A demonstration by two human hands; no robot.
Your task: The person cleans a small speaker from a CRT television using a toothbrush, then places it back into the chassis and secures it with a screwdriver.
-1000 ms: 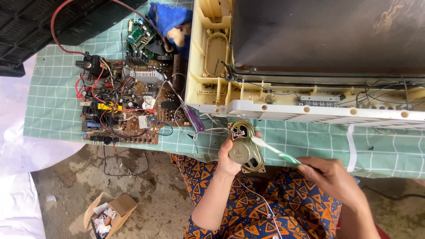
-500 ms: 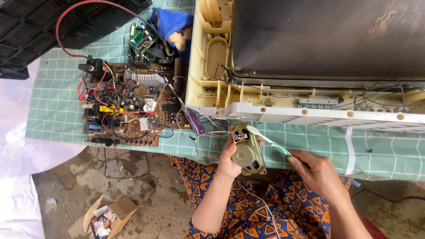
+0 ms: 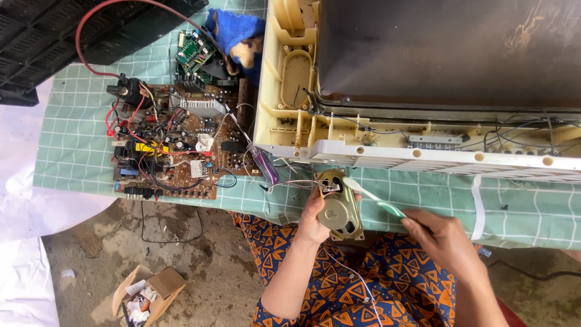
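My left hand (image 3: 313,219) grips an oval speaker (image 3: 338,207) with a round metal magnet, held upright at the table's near edge. My right hand (image 3: 440,236) holds a white and green toothbrush (image 3: 375,197) whose head rests on the speaker's top. Thin wires run from the speaker toward the cream television casing (image 3: 339,145) just above it. A brown circuit board (image 3: 172,148) with red wires lies to the left on the green checked cloth (image 3: 78,151).
A black plastic back cover (image 3: 54,36) sits at the top left. A blue cloth (image 3: 233,27) and a small green board (image 3: 192,51) lie behind the circuit board. An open cardboard box (image 3: 148,293) stands on the dirt floor. A purple-handled screwdriver (image 3: 266,169) lies beside the casing.
The toothbrush head has slid up along the speaker toward its top. My left hand keeps the speaker in nearly the same place.
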